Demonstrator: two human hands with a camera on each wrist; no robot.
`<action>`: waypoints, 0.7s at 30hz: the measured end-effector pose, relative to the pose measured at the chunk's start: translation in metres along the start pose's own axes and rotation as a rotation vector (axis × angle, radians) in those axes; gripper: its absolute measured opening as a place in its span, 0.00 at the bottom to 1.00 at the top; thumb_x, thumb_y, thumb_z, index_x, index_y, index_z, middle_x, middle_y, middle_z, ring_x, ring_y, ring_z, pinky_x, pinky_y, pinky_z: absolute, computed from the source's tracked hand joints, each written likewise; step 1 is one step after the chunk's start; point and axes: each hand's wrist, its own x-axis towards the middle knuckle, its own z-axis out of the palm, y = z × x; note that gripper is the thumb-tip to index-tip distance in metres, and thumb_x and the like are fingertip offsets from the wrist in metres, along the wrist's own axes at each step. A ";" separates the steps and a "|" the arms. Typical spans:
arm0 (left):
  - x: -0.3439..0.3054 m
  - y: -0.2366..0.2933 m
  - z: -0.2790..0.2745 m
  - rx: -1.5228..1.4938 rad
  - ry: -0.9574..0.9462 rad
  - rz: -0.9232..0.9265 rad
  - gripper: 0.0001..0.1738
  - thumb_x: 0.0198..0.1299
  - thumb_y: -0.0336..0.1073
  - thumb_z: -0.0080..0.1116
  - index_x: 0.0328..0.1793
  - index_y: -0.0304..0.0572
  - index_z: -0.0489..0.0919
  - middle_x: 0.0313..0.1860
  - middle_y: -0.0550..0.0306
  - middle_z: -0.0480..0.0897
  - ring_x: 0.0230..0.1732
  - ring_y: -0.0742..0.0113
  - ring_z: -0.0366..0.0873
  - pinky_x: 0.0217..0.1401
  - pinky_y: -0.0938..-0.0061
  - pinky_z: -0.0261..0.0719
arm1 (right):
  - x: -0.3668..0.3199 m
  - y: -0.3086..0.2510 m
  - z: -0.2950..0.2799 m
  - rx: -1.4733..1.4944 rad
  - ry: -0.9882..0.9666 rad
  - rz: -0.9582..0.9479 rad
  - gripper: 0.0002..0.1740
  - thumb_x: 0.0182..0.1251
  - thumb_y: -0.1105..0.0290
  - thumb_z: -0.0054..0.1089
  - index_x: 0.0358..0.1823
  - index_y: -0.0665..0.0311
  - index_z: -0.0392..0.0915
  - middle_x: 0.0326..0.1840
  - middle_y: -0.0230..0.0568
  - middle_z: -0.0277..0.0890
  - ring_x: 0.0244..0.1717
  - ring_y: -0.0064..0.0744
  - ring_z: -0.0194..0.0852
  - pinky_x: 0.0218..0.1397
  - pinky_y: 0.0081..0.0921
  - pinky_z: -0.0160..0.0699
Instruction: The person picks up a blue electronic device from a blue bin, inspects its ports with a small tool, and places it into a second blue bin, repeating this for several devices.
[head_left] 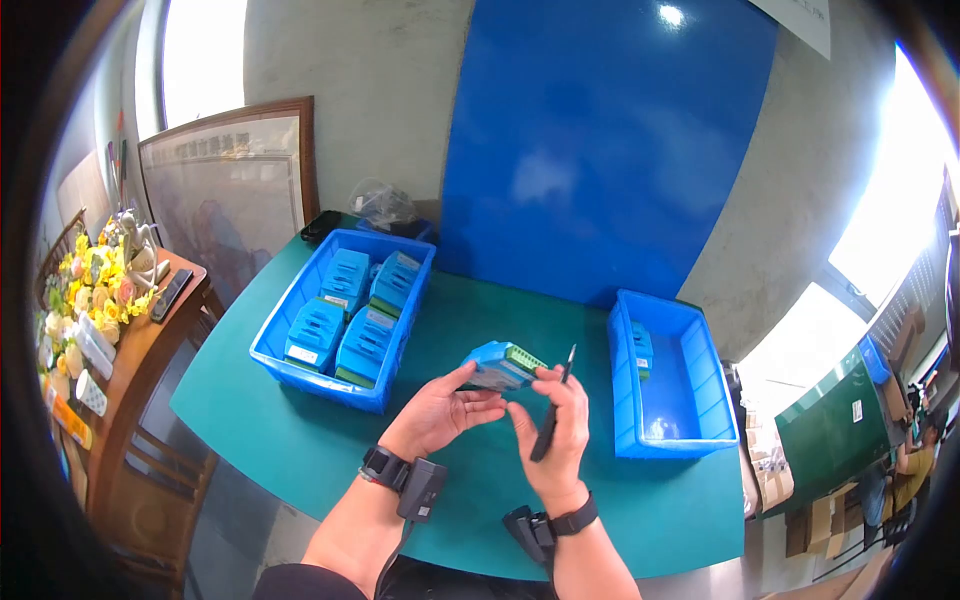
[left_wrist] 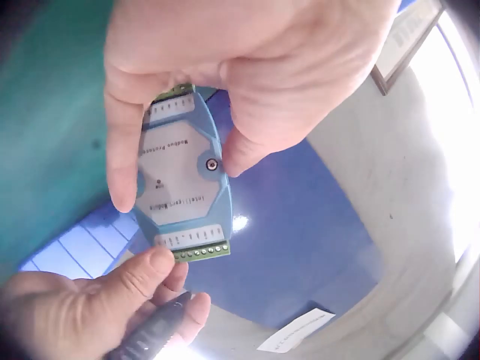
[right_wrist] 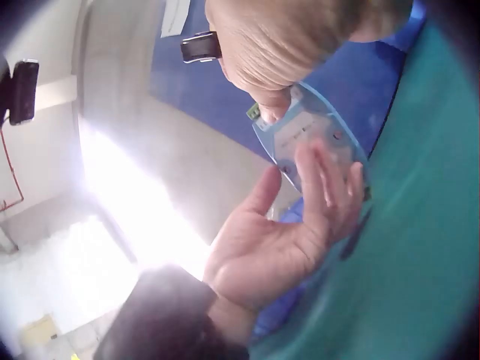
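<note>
A blue module [head_left: 497, 366] with a grey printed label and green screw-terminal strips [left_wrist: 202, 252] is held up between both hands over the green table. My left hand [head_left: 440, 412] grips it by its long sides, thumb on one edge and fingers on the other, as the left wrist view shows. At the opposite end my right hand [head_left: 556, 425] pinches the terminal strip with its thumb. That same hand also holds a slim black-handled tool [head_left: 545, 436] with a thin pointed tip, lying across its fingers. In the right wrist view, left fingers [right_wrist: 319, 180] blur over the label.
A blue bin [head_left: 335, 396] at left holds several similar blue modules [head_left: 317, 333]. At right stands another blue bin [head_left: 668, 446] with a module [head_left: 641, 345] at its left side. Both are on the green table [head_left: 480, 540]. A blue panel [head_left: 600, 150] stands behind.
</note>
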 end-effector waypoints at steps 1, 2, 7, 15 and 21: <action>-0.001 -0.001 0.002 0.049 0.003 -0.021 0.23 0.73 0.49 0.44 0.58 0.34 0.72 0.48 0.42 0.80 0.52 0.56 0.81 0.58 0.61 0.82 | 0.000 0.004 -0.002 0.049 0.001 0.049 0.24 0.50 0.79 0.71 0.49 0.62 0.72 0.49 0.46 0.77 0.57 0.53 0.72 0.59 0.42 0.72; -0.002 -0.001 0.007 0.093 0.047 -0.011 0.21 0.72 0.48 0.46 0.55 0.36 0.72 0.47 0.44 0.80 0.52 0.57 0.81 0.56 0.62 0.82 | 0.000 0.009 -0.003 0.130 0.023 0.114 0.23 0.52 0.80 0.70 0.49 0.62 0.71 0.47 0.46 0.76 0.57 0.51 0.73 0.57 0.40 0.73; -0.007 -0.003 0.021 0.330 0.257 0.095 0.11 0.69 0.42 0.54 0.43 0.42 0.73 0.45 0.54 0.80 0.49 0.65 0.81 0.50 0.67 0.83 | -0.003 0.025 -0.008 0.406 0.266 0.399 0.17 0.61 0.81 0.63 0.50 0.63 0.69 0.43 0.36 0.72 0.47 0.28 0.77 0.47 0.23 0.75; -0.010 -0.002 0.031 0.365 0.101 0.057 0.18 0.67 0.46 0.57 0.54 0.40 0.75 0.45 0.61 0.80 0.45 0.74 0.79 0.48 0.74 0.81 | 0.003 0.023 -0.012 0.797 0.401 0.642 0.20 0.62 0.79 0.65 0.52 0.61 0.67 0.41 0.35 0.78 0.41 0.19 0.75 0.45 0.18 0.75; -0.015 -0.004 0.032 0.443 -0.092 -0.118 0.26 0.68 0.47 0.55 0.66 0.38 0.71 0.48 0.59 0.82 0.46 0.72 0.81 0.48 0.73 0.81 | -0.001 0.016 -0.007 0.644 0.265 0.601 0.16 0.66 0.77 0.62 0.51 0.64 0.67 0.41 0.39 0.81 0.40 0.18 0.76 0.43 0.16 0.75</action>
